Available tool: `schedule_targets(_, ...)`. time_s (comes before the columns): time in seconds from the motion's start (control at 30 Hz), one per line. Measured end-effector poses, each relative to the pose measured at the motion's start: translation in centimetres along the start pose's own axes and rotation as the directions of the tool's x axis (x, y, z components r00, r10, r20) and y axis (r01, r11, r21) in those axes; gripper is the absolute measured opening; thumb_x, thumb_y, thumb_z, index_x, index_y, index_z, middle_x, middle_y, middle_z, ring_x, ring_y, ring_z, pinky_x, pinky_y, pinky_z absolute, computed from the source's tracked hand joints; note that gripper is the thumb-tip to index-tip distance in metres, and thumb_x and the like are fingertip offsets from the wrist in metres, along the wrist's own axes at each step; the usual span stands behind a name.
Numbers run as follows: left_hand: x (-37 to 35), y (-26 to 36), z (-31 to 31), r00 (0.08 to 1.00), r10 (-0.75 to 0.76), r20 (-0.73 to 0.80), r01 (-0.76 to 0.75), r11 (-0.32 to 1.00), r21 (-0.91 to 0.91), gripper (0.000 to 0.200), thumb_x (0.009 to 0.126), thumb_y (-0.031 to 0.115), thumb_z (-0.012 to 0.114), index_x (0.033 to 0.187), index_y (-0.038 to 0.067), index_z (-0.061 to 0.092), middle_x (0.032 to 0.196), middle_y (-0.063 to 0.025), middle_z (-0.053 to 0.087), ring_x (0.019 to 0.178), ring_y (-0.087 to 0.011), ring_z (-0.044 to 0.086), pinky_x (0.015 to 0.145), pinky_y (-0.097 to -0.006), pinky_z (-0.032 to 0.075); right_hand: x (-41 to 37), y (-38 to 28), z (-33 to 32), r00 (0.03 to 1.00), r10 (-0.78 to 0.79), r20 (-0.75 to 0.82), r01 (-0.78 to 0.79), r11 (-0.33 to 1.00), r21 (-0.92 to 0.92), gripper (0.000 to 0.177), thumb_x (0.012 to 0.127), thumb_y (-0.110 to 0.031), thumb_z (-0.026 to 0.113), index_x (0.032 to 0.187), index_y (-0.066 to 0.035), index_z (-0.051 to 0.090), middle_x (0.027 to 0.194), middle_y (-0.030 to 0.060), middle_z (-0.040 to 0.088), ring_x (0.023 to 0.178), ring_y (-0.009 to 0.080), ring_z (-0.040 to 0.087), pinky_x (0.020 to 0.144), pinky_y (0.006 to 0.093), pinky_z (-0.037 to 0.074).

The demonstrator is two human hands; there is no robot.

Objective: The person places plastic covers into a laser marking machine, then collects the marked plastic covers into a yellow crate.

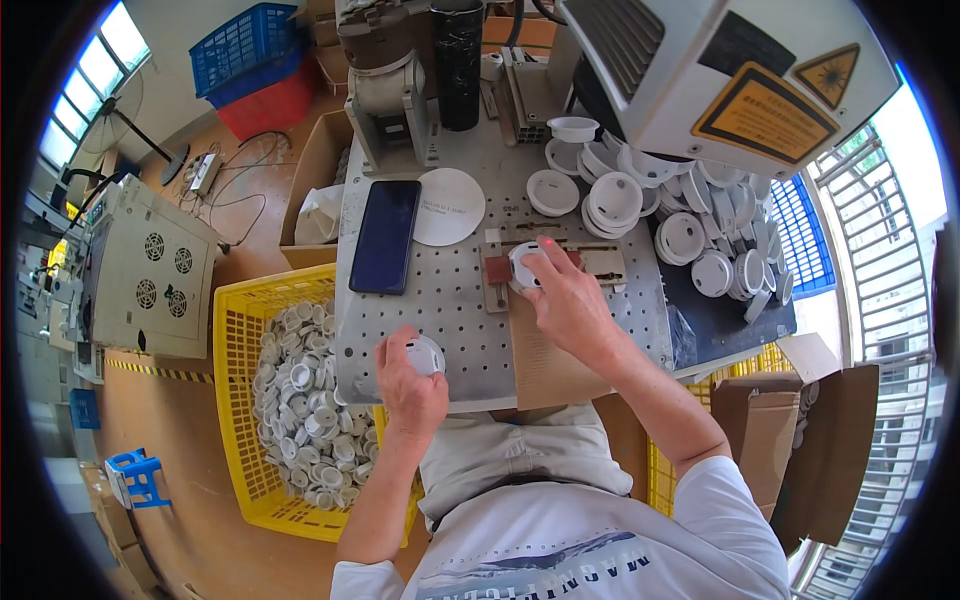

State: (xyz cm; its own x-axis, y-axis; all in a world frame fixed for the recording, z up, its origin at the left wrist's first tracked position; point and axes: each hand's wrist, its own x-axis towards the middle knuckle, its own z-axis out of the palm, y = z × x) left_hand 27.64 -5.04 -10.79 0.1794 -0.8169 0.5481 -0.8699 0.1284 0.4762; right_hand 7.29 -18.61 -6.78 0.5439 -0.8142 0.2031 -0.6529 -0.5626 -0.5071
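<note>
My left hand (412, 388) is closed on a white cup lid (427, 354) near the front left of the perforated metal plate (460, 300). My right hand (572, 308) grips another white lid (522, 262) from above, at the small fixture (496, 290) with reddish-brown blocks. A red light spot falls on a finger of that hand. Its palm side is hidden. Just beyond this fixture, several lids (612, 200) lie stacked and loose.
A phone (384, 238) and a round white disc (449, 207) lie on the plate's left. A white machine head with warning labels (765, 112) overhangs the right. Many lids (712, 272) heap up below it. A yellow basket (232, 400) of lids stands at lower left, cardboard boxes (762, 425) at lower right.
</note>
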Motion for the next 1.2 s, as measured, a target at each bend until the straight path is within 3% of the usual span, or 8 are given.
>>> schedule_targets(0.33,-1.5,-1.4,-0.7,0.999,0.023,0.043,-0.021,0.998,-0.059,0.038,0.056,-0.008,0.054,0.094,-0.008,0.058,0.108,-0.0205,0.057,0.097,-0.0408,0.054,0.086,-0.0463,0.044,-3.2,0.7,-0.5,0.96,0.04,-0.279,0.035,0.965,0.259,0.033,0.084,-0.008,0.066,0.114,-0.003,0.055,0.131,0.0237,0.052,0.079,0.0394,0.067,0.065,0.0452,0.055)
schedule_targets(0.43,-3.5,-2.2,-4.4,0.976,-0.199,-0.088,0.192,0.978,-0.081,0.038,0.06,-0.006,0.047,0.097,-0.009,0.058,0.103,-0.0224,0.059,0.098,-0.0413,0.054,0.091,-0.0467,0.043,-3.5,3.1,-3.3,0.92,0.109,-0.377,-0.015,0.97,0.245,0.029,0.085,-0.01,0.067,0.111,-0.003,0.059,0.114,0.0192,0.061,0.076,0.0353,0.067,0.064,0.0436,0.055)
schedule_targets(0.63,-10.8,-10.4,-11.3,0.852,-0.367,-0.374,0.476,0.841,0.257,0.043,0.066,-0.011,0.042,0.107,-0.011,0.053,0.109,-0.0249,0.057,0.108,-0.0429,0.054,0.098,-0.0474,0.039,0.9,5.1,-6.3,0.871,-0.013,-0.49,-0.075,0.984,-0.16,0.026,0.083,-0.021,0.069,0.098,-0.003,0.06,0.088,0.0154,0.063,0.071,0.0342,0.067,0.06,0.0417,0.054)
schedule_targets(0.73,-11.3,-8.8,-13.7,0.788,-0.545,-0.286,0.602,0.78,0.172,0.044,0.067,-0.012,0.042,0.11,-0.01,0.051,0.112,-0.0252,0.055,0.108,-0.0415,0.054,0.1,-0.048,0.038,2.9,5.7,-5.5,0.933,0.063,-0.356,-0.18,0.935,-0.306,0.025,0.082,-0.025,0.068,0.089,-0.002,0.061,0.087,0.0165,0.062,0.072,0.0359,0.067,0.059,0.0433,0.054)
schedule_targets(0.9,-11.2,-6.8,-12.4,0.804,-0.553,-0.218,0.591,0.782,0.197,0.041,0.066,-0.012,0.041,0.105,-0.007,0.055,0.106,-0.0223,0.058,0.106,-0.0393,0.055,0.101,-0.0452,0.039,2.5,7.5,-4.7,0.916,0.052,-0.398,-0.183,0.936,-0.299,0.019,0.083,-0.021,0.065,0.083,-0.003,0.062,0.088,0.0187,0.061,0.066,0.0376,0.066,0.056,0.0463,0.053)
schedule_targets(1.07,-6.7,-2.7,-6.9,0.938,-0.345,-0.022,0.345,0.939,-0.006,0.043,0.063,-0.01,0.042,0.103,-0.007,0.056,0.106,-0.0206,0.058,0.104,-0.0384,0.055,0.098,-0.0456,0.041,-1.5,6.8,-7.0,0.856,-0.027,-0.516,-0.059,0.987,-0.15,0.013,0.087,-0.014,0.063,0.083,-0.002,0.06,0.09,0.0166,0.061,0.064,0.0372,0.063,0.055,0.0457,0.051)
schedule_targets(1.17,-1.9,1.6,-3.1,0.988,-0.123,0.096,0.126,0.992,-0.023,0.04,0.061,-0.01,0.049,0.101,-0.011,0.055,0.112,-0.0209,0.056,0.109,-0.0389,0.053,0.098,-0.0451,0.041,-4.6,7.1,-9.0,0.803,-0.072,-0.591,0.082,0.997,-0.009,0.013,0.091,-0.012,0.061,0.085,-0.001,0.061,0.08,0.0126,0.06,0.06,0.0276,0.062,0.054,0.0393,0.048)
schedule_targets(1.2,-0.2,3.0,-1.9,0.993,-0.048,0.104,0.056,0.996,-0.074,0.035,0.061,-0.009,0.052,0.096,-0.012,0.057,0.114,-0.022,0.055,0.111,-0.0394,0.052,0.099,-0.0446,0.041,-5.9,7.6,-9.6,0.878,0.136,-0.46,-0.036,0.975,0.218,0.014,0.094,-0.013,0.059,0.088,0.0,0.061,0.075,0.009,0.058,0.058,0.0205,0.058,0.053,0.0353,0.045)
